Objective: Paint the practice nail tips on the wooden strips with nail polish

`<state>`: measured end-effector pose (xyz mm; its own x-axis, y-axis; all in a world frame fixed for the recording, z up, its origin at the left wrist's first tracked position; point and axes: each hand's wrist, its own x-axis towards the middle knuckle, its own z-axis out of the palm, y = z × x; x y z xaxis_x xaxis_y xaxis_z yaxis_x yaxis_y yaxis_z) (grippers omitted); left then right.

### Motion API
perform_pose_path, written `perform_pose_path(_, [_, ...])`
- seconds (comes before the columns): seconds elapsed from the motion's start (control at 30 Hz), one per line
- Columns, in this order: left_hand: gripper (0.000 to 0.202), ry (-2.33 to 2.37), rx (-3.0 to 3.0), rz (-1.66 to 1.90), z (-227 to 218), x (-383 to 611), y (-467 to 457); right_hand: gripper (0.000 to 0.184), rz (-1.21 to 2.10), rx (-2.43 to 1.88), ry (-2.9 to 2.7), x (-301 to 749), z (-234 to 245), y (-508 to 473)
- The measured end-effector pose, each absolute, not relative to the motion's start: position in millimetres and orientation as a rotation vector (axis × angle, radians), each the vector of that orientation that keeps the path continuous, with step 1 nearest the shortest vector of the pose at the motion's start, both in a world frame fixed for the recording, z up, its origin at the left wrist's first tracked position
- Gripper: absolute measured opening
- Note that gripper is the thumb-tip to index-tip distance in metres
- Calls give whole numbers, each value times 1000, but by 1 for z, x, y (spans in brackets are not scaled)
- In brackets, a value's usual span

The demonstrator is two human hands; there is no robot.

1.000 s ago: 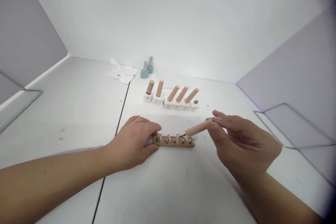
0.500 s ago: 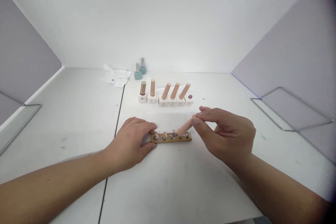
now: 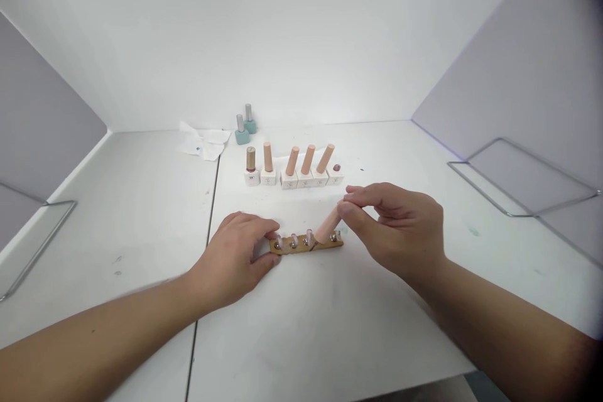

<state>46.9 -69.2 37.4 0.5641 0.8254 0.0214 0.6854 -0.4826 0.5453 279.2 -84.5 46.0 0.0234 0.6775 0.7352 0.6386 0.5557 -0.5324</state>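
Note:
My left hand [image 3: 242, 251] pinches the left end of a narrow wooden nail stand [image 3: 295, 249], which lies flat on the table. Several clear nail tips [image 3: 308, 237] stand on its round metal studs. Between thumb and fingertips, my right hand [image 3: 398, 223] grips the pink cap of a nail polish brush [image 3: 328, 224]. The brush slants down to the left, with its dark bristle end at the stand near the middle nail tip; whether it touches the tip I cannot tell. Behind the stand, an uncapped polish bottle [image 3: 335, 174] ends the row on the right.
Capped pink-topped bottles [image 3: 305, 166] and one gold-capped bottle [image 3: 251, 166] form a row behind my hands. Two teal bottles [image 3: 242, 132] and a crumpled white tissue [image 3: 205, 143] lie farther back. Wire frames stand at the left [image 3: 44, 245] and right [image 3: 502, 213] side panels.
The brush has tilted steeper, and its tip has moved slightly down, off the upper part of the middle nail tip. My left hand keeps its hold. The whole view has shifted slightly.

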Motion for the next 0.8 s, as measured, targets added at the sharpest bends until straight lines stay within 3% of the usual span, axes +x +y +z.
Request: perform_pose_path(0.8, [28,1248,2321,452,27,46,-67,23,39,-1319,-1617,272,50,-79])
